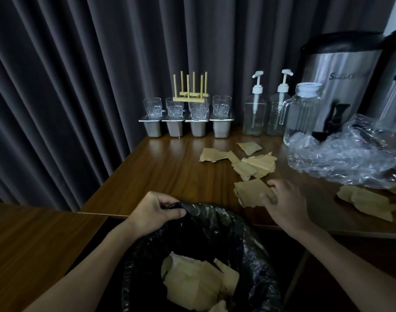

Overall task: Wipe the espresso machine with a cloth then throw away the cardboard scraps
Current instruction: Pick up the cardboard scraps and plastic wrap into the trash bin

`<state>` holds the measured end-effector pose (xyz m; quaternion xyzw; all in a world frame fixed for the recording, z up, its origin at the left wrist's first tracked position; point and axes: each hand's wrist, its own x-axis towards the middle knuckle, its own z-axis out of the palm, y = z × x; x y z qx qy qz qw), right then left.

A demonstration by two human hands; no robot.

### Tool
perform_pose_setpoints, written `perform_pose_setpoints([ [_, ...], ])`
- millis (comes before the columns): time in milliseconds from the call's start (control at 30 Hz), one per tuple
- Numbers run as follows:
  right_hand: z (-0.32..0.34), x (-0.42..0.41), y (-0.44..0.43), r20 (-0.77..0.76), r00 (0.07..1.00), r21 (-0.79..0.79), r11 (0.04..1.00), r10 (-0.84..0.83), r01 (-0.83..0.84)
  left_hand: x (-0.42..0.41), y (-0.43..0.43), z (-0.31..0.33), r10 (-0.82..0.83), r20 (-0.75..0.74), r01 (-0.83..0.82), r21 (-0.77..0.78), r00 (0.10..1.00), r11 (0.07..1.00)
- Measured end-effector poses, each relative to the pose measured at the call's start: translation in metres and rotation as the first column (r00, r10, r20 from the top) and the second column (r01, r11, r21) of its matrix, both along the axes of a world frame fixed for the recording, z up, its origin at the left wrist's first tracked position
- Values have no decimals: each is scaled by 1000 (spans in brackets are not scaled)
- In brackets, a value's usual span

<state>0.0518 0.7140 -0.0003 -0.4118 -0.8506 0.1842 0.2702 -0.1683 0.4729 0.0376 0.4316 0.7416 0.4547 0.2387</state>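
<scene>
left hand (157,209): grip pinching bin bag (248,233) rim | right hand (282,199): palm down, grip clamped on cardboard scrap (251,190)

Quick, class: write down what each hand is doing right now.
Left hand: pinches the rim of the black bin bag.
Right hand: grips a cardboard scrap.

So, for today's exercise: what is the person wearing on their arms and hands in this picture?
Nothing that shows. The left hand and right hand are bare, with no gloves and no visible ring, watch or bracelet. The left forearm and right forearm are bare too, and no sleeve comes into view before the picture's edge.
</scene>
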Motion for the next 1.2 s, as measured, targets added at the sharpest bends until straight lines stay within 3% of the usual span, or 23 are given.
perform_pose_setpoints([
  [67, -8, 3, 11, 82, 996, -79, 996, -29, 35, 8, 8, -1, -3, 23, 3, 5, 1000, 1000],
  [200, -17, 1, 18, 137, 991, -12, 1000, 14, -12, 20, 20, -3, -12, 46, 12, 4, 999, 1000],
  [500, -11, 4, 20, -177, 978, -276, 948, 109, -155, 19, 25, -4, -18, 19, 18, -49, 1000, 999],
  [700, -9, 12, 27, -330, 944, -351, 925, 25, -147, 16, 26, -9, -23, -6, 23, -79, 1000, 997],
  [933, 3, 15, 30, -550, 816, -505, 848, -175, -159, 14, 24, -12, -39, -22, 37, -89, 999, 995],
  [1033, 20, 19, 21, -595, 796, -513, 814, -108, -273, 12, 24, -13, -40, -37, 37, -84, 999, 996],
  [1200, 45, 24, -9, -604, 783, -511, 683, 148, -523, 10, 24, -16, -49, -33, 47, -73, 998, 996],
])
